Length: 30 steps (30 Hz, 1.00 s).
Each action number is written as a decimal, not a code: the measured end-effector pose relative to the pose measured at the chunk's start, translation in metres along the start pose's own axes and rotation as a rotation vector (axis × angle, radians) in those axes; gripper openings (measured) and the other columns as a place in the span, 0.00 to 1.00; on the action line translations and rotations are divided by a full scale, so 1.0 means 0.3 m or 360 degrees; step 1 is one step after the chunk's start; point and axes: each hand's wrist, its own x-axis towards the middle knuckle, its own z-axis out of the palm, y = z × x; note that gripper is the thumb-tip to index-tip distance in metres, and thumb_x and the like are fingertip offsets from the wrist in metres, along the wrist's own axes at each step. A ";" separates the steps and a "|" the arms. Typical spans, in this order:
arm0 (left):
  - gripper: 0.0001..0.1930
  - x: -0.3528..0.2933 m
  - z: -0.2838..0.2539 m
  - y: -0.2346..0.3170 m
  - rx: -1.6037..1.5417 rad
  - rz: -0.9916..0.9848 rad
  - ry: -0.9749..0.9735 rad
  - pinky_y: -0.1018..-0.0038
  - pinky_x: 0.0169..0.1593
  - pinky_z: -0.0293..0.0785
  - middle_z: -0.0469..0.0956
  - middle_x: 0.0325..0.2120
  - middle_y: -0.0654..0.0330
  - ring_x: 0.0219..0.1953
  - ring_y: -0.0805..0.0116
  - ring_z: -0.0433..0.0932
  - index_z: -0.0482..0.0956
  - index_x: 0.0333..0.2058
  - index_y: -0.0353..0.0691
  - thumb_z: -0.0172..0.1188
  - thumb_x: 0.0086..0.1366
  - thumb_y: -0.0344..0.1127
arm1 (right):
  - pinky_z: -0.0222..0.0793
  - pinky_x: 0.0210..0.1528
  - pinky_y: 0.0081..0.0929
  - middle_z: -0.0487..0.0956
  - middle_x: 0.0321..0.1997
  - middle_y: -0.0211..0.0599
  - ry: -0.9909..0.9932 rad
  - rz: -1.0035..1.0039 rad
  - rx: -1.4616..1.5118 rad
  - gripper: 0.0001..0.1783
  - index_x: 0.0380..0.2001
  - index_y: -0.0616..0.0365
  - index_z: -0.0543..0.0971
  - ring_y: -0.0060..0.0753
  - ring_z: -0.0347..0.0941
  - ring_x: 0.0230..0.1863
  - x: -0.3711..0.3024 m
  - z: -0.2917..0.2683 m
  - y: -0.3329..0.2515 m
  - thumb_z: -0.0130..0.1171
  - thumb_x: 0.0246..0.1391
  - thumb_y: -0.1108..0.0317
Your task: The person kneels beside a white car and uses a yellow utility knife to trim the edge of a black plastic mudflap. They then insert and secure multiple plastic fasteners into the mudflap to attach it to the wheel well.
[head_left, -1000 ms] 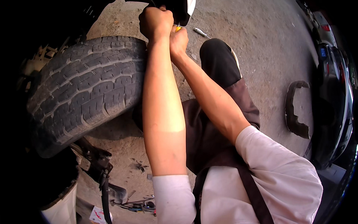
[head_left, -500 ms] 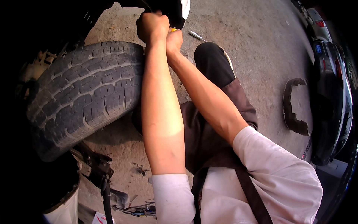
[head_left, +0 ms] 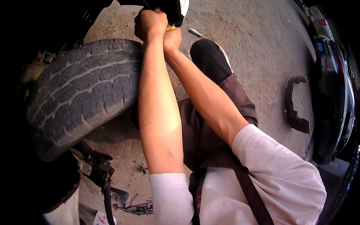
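Both my arms stretch forward to the dark underside of a white-edged car body part at the top. My left hand is closed in a fist against that part; whatever is in its fingers is hidden. Just right of it and slightly nearer, my right hand is closed too, with a small yellow thing showing at its fingers. Most of that yellow thing is covered, so its kind cannot be told. A large worn tyre stands close to the left of my left forearm.
A screwdriver-like tool with a pale handle lies on the concrete beyond my knee. A broken dark curved liner piece is on the right, near parked cars. Several tools and a white-red box lie low left.
The whole view has shifted slightly, so the tyre and my arms sit a little further left. Both hands stay closed at the same car part.
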 end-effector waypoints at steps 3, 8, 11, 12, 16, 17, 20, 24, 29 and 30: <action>0.18 0.011 0.014 -0.035 0.0022 0.0015 0.0018 0.67 0.40 0.76 0.84 0.19 0.65 0.30 0.66 0.84 0.84 0.29 0.42 0.54 0.66 0.49 | 0.72 0.48 0.51 0.79 0.45 0.62 0.0005 0.0049 -0.0056 0.19 0.43 0.69 0.70 0.63 0.77 0.47 -0.053 -0.011 -0.020 0.50 0.63 0.59; 0.16 0.020 0.002 -0.015 0.0014 -0.0017 -0.0098 0.68 0.40 0.76 0.84 0.19 0.66 0.30 0.67 0.84 0.83 0.34 0.43 0.54 0.67 0.49 | 0.72 0.49 0.52 0.79 0.44 0.64 0.0062 0.0057 -0.0116 0.20 0.43 0.70 0.69 0.64 0.77 0.47 -0.042 -0.018 -0.021 0.50 0.63 0.59; 0.16 0.018 -0.007 0.001 0.0024 -0.0020 -0.0092 0.69 0.40 0.76 0.84 0.19 0.66 0.31 0.68 0.84 0.83 0.35 0.44 0.54 0.67 0.49 | 0.72 0.49 0.52 0.79 0.44 0.65 0.0002 0.0047 -0.0088 0.21 0.43 0.70 0.70 0.64 0.77 0.47 -0.028 -0.029 -0.011 0.53 0.62 0.59; 0.16 0.015 -0.005 -0.003 0.0031 -0.0028 -0.0098 0.69 0.40 0.76 0.84 0.19 0.66 0.31 0.68 0.84 0.83 0.36 0.44 0.54 0.66 0.49 | 0.72 0.49 0.52 0.79 0.44 0.65 0.0011 0.0046 -0.0097 0.20 0.43 0.70 0.70 0.64 0.77 0.47 -0.029 -0.026 -0.011 0.53 0.62 0.59; 0.18 0.014 -0.004 -0.009 -0.0127 -0.0034 -0.0107 0.58 0.45 0.78 0.84 0.34 0.46 0.40 0.46 0.84 0.85 0.31 0.36 0.59 0.63 0.47 | 0.72 0.49 0.51 0.79 0.43 0.65 0.0047 0.0025 -0.0088 0.20 0.42 0.70 0.71 0.64 0.77 0.47 -0.033 -0.020 -0.006 0.53 0.62 0.60; 0.17 0.012 -0.003 -0.008 -0.0076 -0.0029 -0.0106 0.61 0.43 0.77 0.84 0.29 0.52 0.37 0.54 0.84 0.84 0.31 0.38 0.58 0.64 0.47 | 0.72 0.49 0.51 0.79 0.42 0.65 0.0055 0.0016 -0.0075 0.19 0.41 0.71 0.71 0.64 0.77 0.47 -0.035 -0.020 -0.004 0.53 0.62 0.60; 0.17 0.014 0.000 -0.018 0.0025 -0.0019 -0.0078 0.68 0.40 0.76 0.84 0.18 0.65 0.31 0.68 0.84 0.84 0.30 0.43 0.55 0.66 0.48 | 0.72 0.49 0.50 0.79 0.43 0.65 0.0108 0.0052 -0.0075 0.19 0.41 0.71 0.72 0.64 0.78 0.47 -0.045 -0.010 -0.021 0.53 0.62 0.60; 0.17 0.015 -0.001 -0.019 -0.0024 0.0003 -0.0048 0.68 0.40 0.76 0.84 0.19 0.65 0.31 0.66 0.84 0.83 0.29 0.42 0.55 0.66 0.48 | 0.73 0.48 0.49 0.80 0.43 0.66 0.0047 0.0097 -0.0019 0.19 0.40 0.72 0.75 0.63 0.78 0.47 -0.031 -0.026 -0.037 0.53 0.62 0.61; 0.17 0.020 0.002 -0.031 -0.0064 0.0039 -0.0036 0.64 0.42 0.77 0.84 0.25 0.57 0.35 0.58 0.84 0.84 0.29 0.39 0.58 0.64 0.47 | 0.75 0.45 0.47 0.81 0.41 0.63 0.0059 0.0165 0.0081 0.20 0.38 0.75 0.78 0.57 0.81 0.45 -0.033 -0.025 -0.075 0.54 0.61 0.62; 0.17 0.020 0.001 -0.036 -0.0091 0.0039 -0.0042 0.60 0.44 0.77 0.84 0.30 0.51 0.37 0.52 0.83 0.84 0.30 0.37 0.59 0.63 0.47 | 0.76 0.44 0.46 0.81 0.41 0.62 0.0047 0.0198 0.0081 0.20 0.38 0.75 0.78 0.55 0.81 0.44 -0.038 -0.029 -0.084 0.54 0.61 0.62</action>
